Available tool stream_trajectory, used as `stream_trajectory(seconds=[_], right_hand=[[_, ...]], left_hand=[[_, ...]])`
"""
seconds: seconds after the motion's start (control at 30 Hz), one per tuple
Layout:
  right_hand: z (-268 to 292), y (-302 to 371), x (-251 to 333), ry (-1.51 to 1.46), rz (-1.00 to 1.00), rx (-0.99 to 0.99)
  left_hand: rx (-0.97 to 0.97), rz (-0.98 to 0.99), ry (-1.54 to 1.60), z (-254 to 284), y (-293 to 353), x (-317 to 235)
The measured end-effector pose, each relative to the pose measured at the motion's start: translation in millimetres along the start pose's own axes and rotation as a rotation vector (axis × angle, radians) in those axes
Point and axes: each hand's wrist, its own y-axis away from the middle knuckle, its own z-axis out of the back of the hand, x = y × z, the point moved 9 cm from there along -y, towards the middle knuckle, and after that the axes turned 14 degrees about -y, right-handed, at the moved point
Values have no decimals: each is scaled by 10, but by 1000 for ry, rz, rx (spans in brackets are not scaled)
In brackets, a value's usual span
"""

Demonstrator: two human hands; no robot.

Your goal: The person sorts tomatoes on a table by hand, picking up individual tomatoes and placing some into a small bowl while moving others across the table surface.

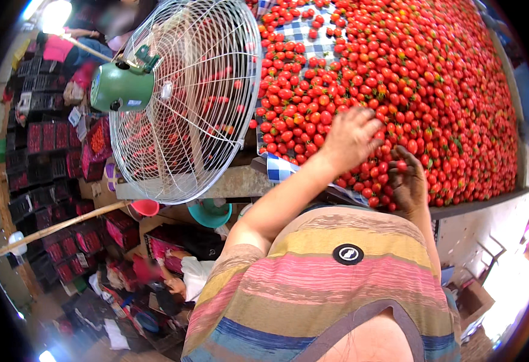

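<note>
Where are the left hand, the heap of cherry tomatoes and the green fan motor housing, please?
Left hand (353, 137): head view, on the back of the hand.
Heap of cherry tomatoes (424, 81): head view, on its middle.
Green fan motor housing (118, 86): head view, on its side.

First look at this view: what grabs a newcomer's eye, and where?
Most likely the broad heap of small, glossy red tomatoes filling the upper right, with a blue-and-white checked cloth showing through near the top centre. Next, the big, round, silver wire-caged fan with its green motor housing, upper left. Then the bare left hand and right hand at the heap's near part, right of centre.
</note>
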Motion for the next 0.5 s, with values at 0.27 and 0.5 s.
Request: stream_trajectory(seconds=[0.27,0.5], right_hand=[[1327,1794,1864,298,831,-350],[3535,2673,2431,124,837,-980]], left_hand=[[422,437,-585,94,692,1399],[502,-54,-27,-416,460,88]])
